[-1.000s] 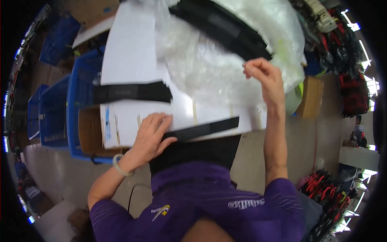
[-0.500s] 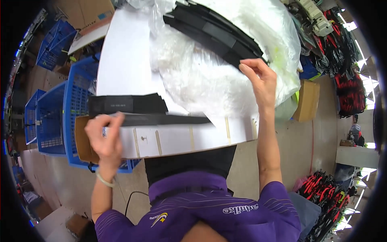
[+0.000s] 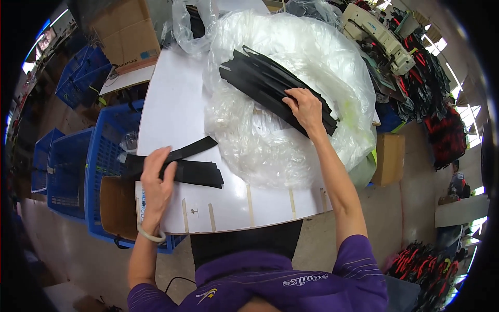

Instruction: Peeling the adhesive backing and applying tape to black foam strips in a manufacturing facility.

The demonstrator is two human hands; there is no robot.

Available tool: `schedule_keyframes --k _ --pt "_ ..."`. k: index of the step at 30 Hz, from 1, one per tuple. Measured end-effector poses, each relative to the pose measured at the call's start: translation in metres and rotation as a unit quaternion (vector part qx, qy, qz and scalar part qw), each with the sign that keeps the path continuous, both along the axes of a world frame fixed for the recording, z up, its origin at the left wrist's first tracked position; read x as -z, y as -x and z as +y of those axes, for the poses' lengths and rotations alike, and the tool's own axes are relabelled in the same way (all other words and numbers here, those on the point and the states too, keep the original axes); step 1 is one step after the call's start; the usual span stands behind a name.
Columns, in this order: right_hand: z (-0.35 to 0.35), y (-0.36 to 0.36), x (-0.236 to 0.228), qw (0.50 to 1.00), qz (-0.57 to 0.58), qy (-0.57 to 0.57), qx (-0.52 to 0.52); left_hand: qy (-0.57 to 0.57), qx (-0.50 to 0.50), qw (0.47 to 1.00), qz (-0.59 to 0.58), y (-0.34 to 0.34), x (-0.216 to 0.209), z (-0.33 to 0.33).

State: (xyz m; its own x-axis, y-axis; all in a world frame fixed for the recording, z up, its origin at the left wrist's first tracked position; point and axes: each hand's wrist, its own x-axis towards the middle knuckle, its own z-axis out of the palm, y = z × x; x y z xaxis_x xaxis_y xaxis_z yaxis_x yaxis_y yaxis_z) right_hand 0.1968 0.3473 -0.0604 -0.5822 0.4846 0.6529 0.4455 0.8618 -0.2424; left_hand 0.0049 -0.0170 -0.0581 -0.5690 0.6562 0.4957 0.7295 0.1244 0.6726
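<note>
A thick bundle of flat black strips (image 3: 260,86) lies slantwise on a heap of clear plastic bags (image 3: 236,130). My right hand (image 3: 306,110) reaches onto its right half, with bent fingers and thumb pinching at a strip there. At the table's left edge is a smaller stack of black strips (image 3: 200,173), with one strip (image 3: 195,148) angled across it toward the upper right. Over the left part of this stack is my left hand (image 3: 158,179), its thumb spread from its stretched fingers. The palm hides part of the strips beneath.
The white table (image 3: 169,114) has tape marks along its front edge. Blue plastic crates (image 3: 96,171) and an open cardboard box (image 3: 118,205) stand against its left side. A sewing machine (image 3: 379,34) is at the back right, and a brown carton (image 3: 390,158) stands right of the table.
My right hand has moved from beside the bundle's right end onto its strips. The strip at my left hand has gone from along the stack's near side to angled across it. The view has shifted.
</note>
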Motion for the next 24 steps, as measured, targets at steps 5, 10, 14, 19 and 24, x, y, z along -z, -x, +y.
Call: schedule_keyframes --k 5,10,14,19,24 --pt "-0.021 -0.002 -0.005 0.992 0.089 -0.093 -0.016 -0.062 0.248 0.819 -0.513 -0.06 -0.009 0.098" --pt "-0.118 -0.017 -0.03 0.975 0.059 -0.173 -0.128 -0.206 0.279 0.654 -0.672 -0.097 -0.009 0.155" --pt "-0.148 -0.038 -0.033 0.99 0.088 0.022 -0.11 -0.27 0.262 0.613 -0.695 -0.108 -0.003 0.143" --pt "-0.155 -0.06 -0.016 0.863 0.043 0.496 -0.08 -0.248 0.266 0.656 -0.661 -0.12 -0.001 0.126" --pt "-0.175 -0.066 -0.015 0.838 0.063 0.525 -0.136 -0.271 0.253 0.65 -0.663 -0.118 -0.002 0.114"
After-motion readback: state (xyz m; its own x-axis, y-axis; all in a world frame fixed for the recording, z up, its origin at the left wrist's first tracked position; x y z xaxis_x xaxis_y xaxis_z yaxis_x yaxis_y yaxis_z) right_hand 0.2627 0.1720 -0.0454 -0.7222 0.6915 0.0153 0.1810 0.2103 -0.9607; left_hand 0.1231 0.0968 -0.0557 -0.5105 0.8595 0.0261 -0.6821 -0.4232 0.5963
